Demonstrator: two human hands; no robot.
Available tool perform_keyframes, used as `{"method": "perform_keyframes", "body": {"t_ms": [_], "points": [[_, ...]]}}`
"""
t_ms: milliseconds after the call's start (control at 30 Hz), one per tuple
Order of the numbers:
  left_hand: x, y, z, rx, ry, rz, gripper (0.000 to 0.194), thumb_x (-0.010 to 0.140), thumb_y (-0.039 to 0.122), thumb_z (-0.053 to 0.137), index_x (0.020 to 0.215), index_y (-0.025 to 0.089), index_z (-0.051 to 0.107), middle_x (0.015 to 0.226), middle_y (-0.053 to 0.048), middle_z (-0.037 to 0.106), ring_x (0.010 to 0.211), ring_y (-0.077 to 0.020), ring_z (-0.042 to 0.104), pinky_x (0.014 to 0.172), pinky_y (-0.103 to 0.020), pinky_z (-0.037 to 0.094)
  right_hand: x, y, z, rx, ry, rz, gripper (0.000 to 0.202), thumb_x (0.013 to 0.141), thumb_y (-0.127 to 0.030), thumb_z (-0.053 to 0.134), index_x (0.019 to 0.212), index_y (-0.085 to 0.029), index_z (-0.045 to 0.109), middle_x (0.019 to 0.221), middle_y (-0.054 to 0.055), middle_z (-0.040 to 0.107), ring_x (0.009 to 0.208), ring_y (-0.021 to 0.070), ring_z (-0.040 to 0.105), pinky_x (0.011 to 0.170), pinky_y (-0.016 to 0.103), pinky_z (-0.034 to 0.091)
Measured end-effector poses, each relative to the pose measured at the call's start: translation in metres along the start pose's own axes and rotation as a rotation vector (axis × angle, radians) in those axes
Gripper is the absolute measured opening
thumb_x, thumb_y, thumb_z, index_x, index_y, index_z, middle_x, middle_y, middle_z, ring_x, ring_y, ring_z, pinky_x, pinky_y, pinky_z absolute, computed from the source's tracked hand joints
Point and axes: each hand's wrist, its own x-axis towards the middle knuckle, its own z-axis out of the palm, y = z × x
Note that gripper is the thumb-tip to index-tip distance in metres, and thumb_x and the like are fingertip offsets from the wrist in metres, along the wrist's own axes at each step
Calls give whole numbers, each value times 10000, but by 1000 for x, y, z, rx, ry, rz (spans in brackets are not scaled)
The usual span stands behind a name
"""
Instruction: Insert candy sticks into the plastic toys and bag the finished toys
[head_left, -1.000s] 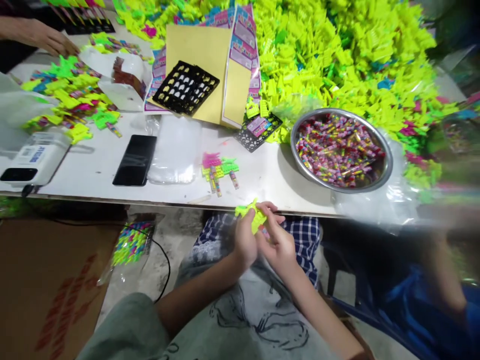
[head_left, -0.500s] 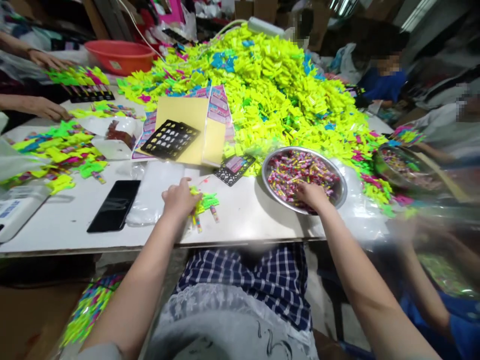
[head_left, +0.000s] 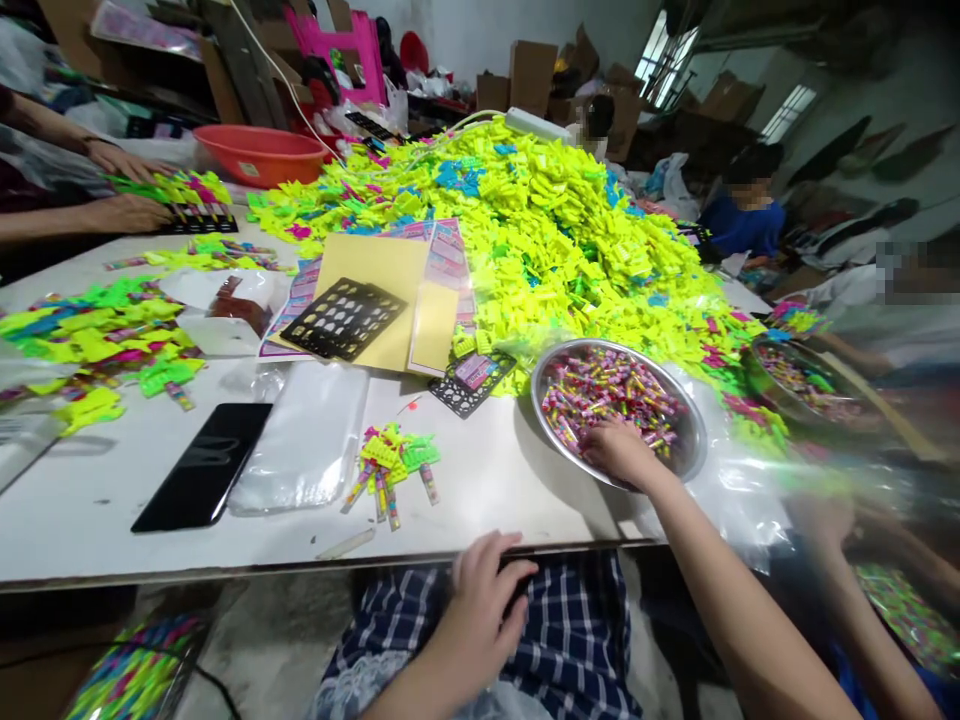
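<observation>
My left hand [head_left: 487, 600] is at the table's front edge above my lap, fingers spread and nothing in them. My right hand [head_left: 619, 455] dips into a round metal bowl [head_left: 694, 440] full of small pink and yellow candy-like tubes [head_left: 600, 385]. Its fingers curl down together among the tubes; their tips are hidden, so what they hold cannot be made out. Left of the bowl lies a small bunch of yellow and green plastic pieces with clear tubes of coloured bits [head_left: 386, 465] attached.
A tall heap of yellow plastic pieces [head_left: 555, 230] fills the table's back. Black perforated trays [head_left: 345, 318] lie on yellow card [head_left: 367, 260]. Clear plastic bags [head_left: 307, 440] and a black phone [head_left: 202, 465] lie left. Another person's hands [head_left: 124, 212] work beside a red basin [head_left: 259, 155].
My left hand has left the bunch of plastic pieces and come back to the table's front edge, its fingers spreading. My right hand stays in the bowl. The view has tilted up.
</observation>
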Motion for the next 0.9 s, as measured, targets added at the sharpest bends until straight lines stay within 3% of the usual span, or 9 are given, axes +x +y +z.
{"method": "perform_keyframes", "body": {"t_ms": [133,233,300,433,567,667,733,833,900], "points": [[-10,-7,-8,-75,-15,17,353,794,119,414,1069,291,554,1255,-43,468,1185,-221,377,963,-424,350,13,-17,-21,331,163,7,331,898,-328,278,1042,-158,522,827,49,619,730,160,556,680,277,407],[-10,-19,-15,-125,39,-23,308,818,142,401,1043,271,566,1184,-58,521,1145,-208,422,960,-412,366,50,-49,-40,620,289,-61,370,909,-374,219,1106,-174,460,780,21,590,651,147,542,604,262,423],[-9,-25,-19,-151,78,-51,290,823,157,407,1040,266,565,1164,-62,531,1131,-203,435,964,-410,365,88,-76,-46,514,304,-110,345,901,-366,268,1099,-169,470,858,34,589,714,144,544,640,258,429],[-12,-37,-30,-163,141,-114,265,828,172,417,1027,272,562,1167,-58,521,1135,-202,428,969,-411,356,171,-130,-41,166,348,-48,394,800,-307,510,1133,-101,476,1052,122,555,946,211,498,803,315,394],[-24,-51,-44,-158,225,-151,255,818,165,439,1006,278,569,1137,-50,537,1102,-194,457,938,-369,382,213,-156,-30,69,363,-21,272,768,-161,522,1022,-82,576,1048,183,535,1004,287,441,818,390,355],[-36,-64,-51,-194,330,-191,230,801,168,465,960,272,595,1097,-48,557,1061,-192,488,910,-333,393,216,-156,-35,30,363,-62,196,785,-123,493,922,-105,632,998,175,542,977,281,444,795,386,355],[-42,-72,-55,-291,386,-252,184,799,203,479,908,258,616,1078,-50,567,1044,-197,497,915,-327,379,203,-152,-45,19,362,-99,152,778,-155,540,884,-137,647,988,148,543,969,266,445,800,372,355],[-39,-72,-63,-644,406,-468,187,811,327,475,873,229,622,892,-46,613,910,-189,543,864,-316,394,150,-153,-60,87,360,-286,94,756,-219,619,842,-197,650,966,71,550,947,208,463,831,325,360],[-30,-65,-70,-1012,319,-621,355,839,455,375,830,197,618,641,-21,566,697,-161,544,742,-297,430,95,-162,-62,288,394,-595,79,774,-240,611,837,-204,641,937,53,543,927,186,473,828,319,372]]}}
